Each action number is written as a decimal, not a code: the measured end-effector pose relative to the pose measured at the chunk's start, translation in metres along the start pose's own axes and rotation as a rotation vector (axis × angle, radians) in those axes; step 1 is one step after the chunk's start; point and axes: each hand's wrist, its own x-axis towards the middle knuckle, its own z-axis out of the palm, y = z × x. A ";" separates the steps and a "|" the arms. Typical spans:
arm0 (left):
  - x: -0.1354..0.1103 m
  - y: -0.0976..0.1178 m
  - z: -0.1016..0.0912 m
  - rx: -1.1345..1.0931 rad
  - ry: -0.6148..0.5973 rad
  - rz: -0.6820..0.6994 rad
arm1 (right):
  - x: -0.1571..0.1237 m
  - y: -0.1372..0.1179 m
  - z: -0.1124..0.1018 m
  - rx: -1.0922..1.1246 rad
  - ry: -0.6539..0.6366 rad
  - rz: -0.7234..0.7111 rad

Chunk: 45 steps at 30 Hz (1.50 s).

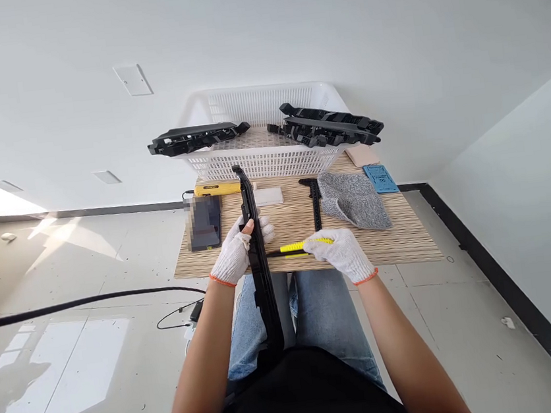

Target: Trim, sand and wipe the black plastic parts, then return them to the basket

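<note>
A long black plastic trim part (261,268) stretches from above the table down toward my lap. My left hand (237,252), in a white knit glove with a bare thumb tip, is closed around its middle. In my right hand (337,250), gloved the same way, is a yellow and black utility knife (293,247). Its dark front end points left and reaches the edge of the trim part; I cannot tell whether they touch. Right of the part, a black caliper (315,203) lies on the table beside a grey cloth (354,201).
Behind the table stands a white plastic basket (265,161) with black plastic parts (330,124) across its rim. A yellow tool (217,189), a phone (205,222), a white block (268,196) and a blue packet (380,178) lie on the striped tabletop (398,239). A black cable (87,302) runs at left.
</note>
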 end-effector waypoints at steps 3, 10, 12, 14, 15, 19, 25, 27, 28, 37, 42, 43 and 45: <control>0.000 0.000 0.000 -0.003 -0.023 0.004 | 0.001 0.001 0.001 0.010 0.003 0.006; 0.002 -0.002 -0.002 -0.015 -0.036 0.005 | 0.000 0.006 0.002 -0.050 0.025 -0.090; 0.002 -0.003 -0.004 -0.018 -0.046 0.007 | -0.001 0.008 0.002 -0.078 -0.031 -0.090; 0.003 -0.003 -0.004 -0.024 -0.051 0.009 | -0.001 0.009 0.000 -0.102 -0.082 -0.087; 0.003 -0.003 -0.004 -0.027 -0.049 0.008 | 0.000 0.011 -0.002 -0.116 -0.093 -0.104; 0.001 -0.001 -0.001 -0.045 -0.040 0.001 | 0.001 0.019 -0.010 -0.229 -0.054 -0.290; 0.001 0.001 0.003 -0.060 -0.059 0.016 | 0.001 0.025 -0.013 -0.383 0.057 -0.403; 0.002 0.000 0.002 -0.065 -0.071 0.019 | 0.000 0.023 -0.012 -0.342 0.044 -0.390; 0.002 0.000 0.002 -0.065 -0.074 0.020 | -0.001 0.022 -0.012 -0.324 0.005 -0.376; 0.003 -0.004 -0.004 -0.025 -0.042 0.009 | -0.001 0.018 -0.013 -0.208 -0.102 -0.254; 0.001 -0.001 -0.001 0.008 -0.009 0.007 | -0.003 0.014 -0.012 -0.184 -0.041 -0.247; 0.000 -0.001 -0.001 0.011 -0.004 0.010 | -0.004 0.013 -0.011 -0.187 -0.058 -0.243; 0.000 0.000 0.001 0.012 -0.003 0.016 | -0.003 0.013 -0.011 -0.169 -0.042 -0.245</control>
